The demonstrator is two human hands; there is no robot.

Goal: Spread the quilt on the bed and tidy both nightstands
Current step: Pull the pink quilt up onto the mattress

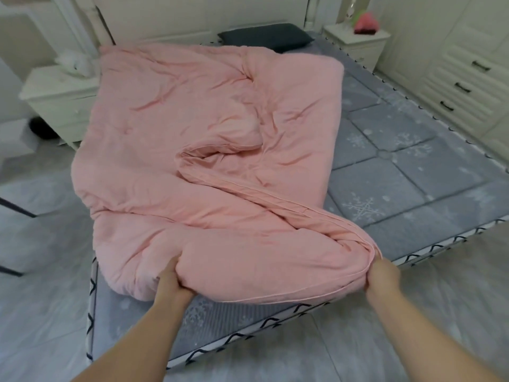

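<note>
Quilt-spreading is in hand; neither nightstand appears tidied. The left hand [172, 282] grips the pink quilt [209, 150] at the foot edge, fingers curled into the fabric. The right hand [381, 274] pinches the bunched corner. The quilt lies doubled across the bed's [413, 172] left half. Next, draw the corner rightward; the right half lies bare.

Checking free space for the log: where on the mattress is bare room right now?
Bare mattress runs along the right of the pink quilt, from the dark pillow down to the foot edge. A thin strip shows below the left hand. The left half is covered.
</note>
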